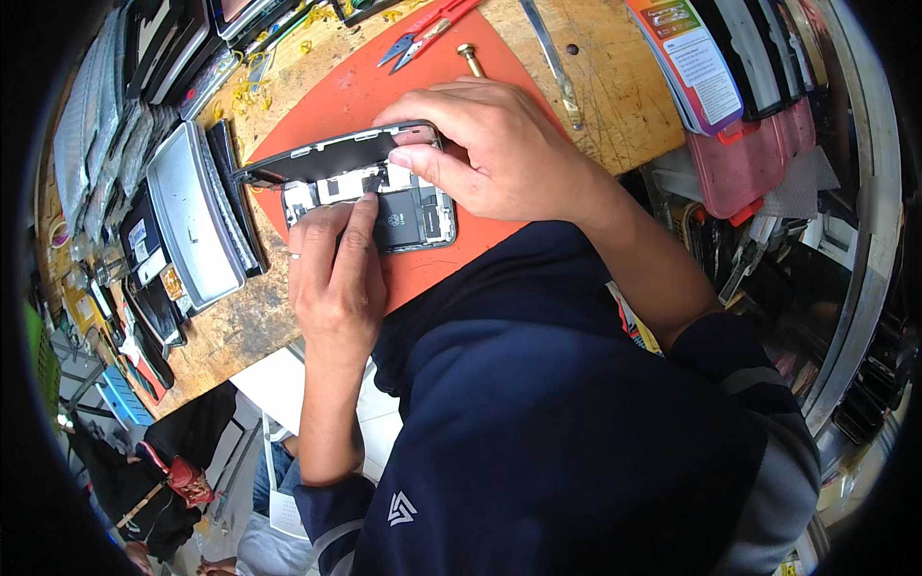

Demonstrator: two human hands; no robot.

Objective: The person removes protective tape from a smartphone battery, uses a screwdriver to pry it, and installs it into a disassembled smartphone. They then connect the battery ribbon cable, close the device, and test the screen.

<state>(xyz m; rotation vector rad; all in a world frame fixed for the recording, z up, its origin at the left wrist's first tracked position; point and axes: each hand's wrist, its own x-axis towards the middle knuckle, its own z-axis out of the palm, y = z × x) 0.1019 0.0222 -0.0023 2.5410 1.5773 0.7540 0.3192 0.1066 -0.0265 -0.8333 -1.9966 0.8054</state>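
An opened smartphone (pixel 438 223) lies on an orange-red mat (pixel 423 274), its dark battery (pixel 398 217) and silvery inner parts showing. Its screen panel (pixel 331 158) stands tilted up along the far side. My right hand (pixel 504 144) grips that panel near its right end, thumb on the inner face and fingers behind. My left hand (pixel 336 264) bends over the phone's near left part, with the index fingertip pressed on a small dark piece beside the battery. The left thumb is hidden.
Red-handled snips (pixel 427 34), a small brass-headed tool (pixel 470 58) and a metal strip tool (pixel 552 62) lie beyond the phone. A grey tray (pixel 197 216) and bubble-wrapped items (pixel 106 125) crowd the left. Boxes and cases (pixel 696 72) stack up on the right.
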